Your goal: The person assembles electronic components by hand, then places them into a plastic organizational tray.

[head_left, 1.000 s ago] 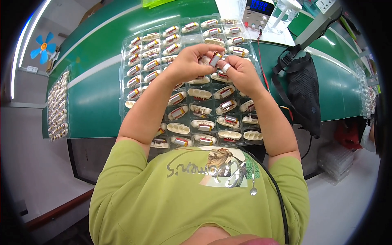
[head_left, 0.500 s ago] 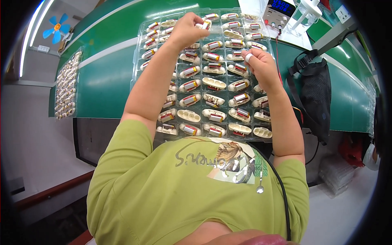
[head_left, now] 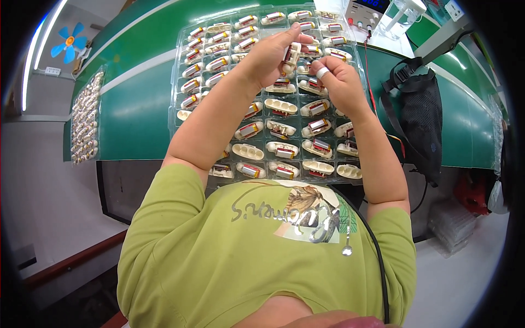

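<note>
My left hand (head_left: 269, 56) is closed on a cream oval plastic housing (head_left: 291, 60), held tilted above the tray with its open side toward my right hand. Just to its right, my right hand (head_left: 343, 85) has its thumb and forefinger pinched together; whatever is between them, if anything, is too small to make out. White tape is wrapped round one of its digits. Below both hands lies a clear compartmented tray (head_left: 176, 85). Its cells hold cream housings, many with a silver battery (head_left: 250, 130) and red parts, some showing round hollows (head_left: 248, 151). My forearms hide part of the tray.
On the green table (head_left: 131, 128), another filled tray (head_left: 85, 123) stands at the far left. A black mesh bag (head_left: 418, 120) hangs at the right edge. Behind it are a power supply (head_left: 365, 13) with red wires and a white stand (head_left: 403, 16).
My left hand has brought the housing from the tray's far side nearer and to the right, close to my right hand. The right hand has shifted slightly left. The whole view has shifted a little.
</note>
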`<state>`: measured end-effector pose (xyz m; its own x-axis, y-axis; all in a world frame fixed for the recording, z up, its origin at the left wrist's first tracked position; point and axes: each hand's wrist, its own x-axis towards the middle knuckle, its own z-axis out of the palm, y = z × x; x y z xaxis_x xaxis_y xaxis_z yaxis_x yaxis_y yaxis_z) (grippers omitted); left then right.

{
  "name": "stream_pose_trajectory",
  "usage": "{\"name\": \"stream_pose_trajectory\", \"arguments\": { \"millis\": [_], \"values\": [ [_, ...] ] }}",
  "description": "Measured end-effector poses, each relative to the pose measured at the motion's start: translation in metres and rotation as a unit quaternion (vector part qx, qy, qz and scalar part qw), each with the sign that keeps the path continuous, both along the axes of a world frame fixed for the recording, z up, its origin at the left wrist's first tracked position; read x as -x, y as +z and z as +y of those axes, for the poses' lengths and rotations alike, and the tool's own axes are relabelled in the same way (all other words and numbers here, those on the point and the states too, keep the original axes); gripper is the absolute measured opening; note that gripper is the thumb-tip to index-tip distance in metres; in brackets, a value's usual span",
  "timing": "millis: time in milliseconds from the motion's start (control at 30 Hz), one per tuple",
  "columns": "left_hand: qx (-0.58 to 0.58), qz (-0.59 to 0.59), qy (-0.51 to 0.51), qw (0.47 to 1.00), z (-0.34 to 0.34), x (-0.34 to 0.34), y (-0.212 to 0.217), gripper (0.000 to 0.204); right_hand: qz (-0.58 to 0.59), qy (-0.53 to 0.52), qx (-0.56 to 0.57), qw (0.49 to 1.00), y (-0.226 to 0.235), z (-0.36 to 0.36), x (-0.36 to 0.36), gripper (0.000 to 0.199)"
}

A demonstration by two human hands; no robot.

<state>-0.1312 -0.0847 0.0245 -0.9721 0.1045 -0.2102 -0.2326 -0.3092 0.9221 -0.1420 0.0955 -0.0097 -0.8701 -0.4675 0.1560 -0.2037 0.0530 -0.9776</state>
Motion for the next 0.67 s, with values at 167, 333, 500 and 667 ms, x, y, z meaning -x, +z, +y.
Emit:
{"name": "stream_pose_trajectory", "arguments": {
  "millis": [167,333,500,667],
  "values": [
    [0.026,0.024,-0.013,0.999,0.009,-0.002,-0.009,0.05,0.063,0.008,-0.104,0.993,0.006,-0.001,-0.003,0.021],
    [0.059,0.03,-0.021,0.998,0.014,-0.004,-0.005,0.051,0.06,0.008,-0.125,0.99,0.001,-0.001,0.0,0.021],
    [0.149,0.085,-0.008,0.985,0.022,-0.004,-0.013,0.05,0.063,0.01,-0.132,0.989,-0.002,-0.001,0.002,0.025],
    [0.435,0.225,-0.075,0.869,0.032,-0.002,-0.018,0.049,0.013,0.026,-0.067,0.997,-0.012,0.0,0.005,0.027]
  ]
}}
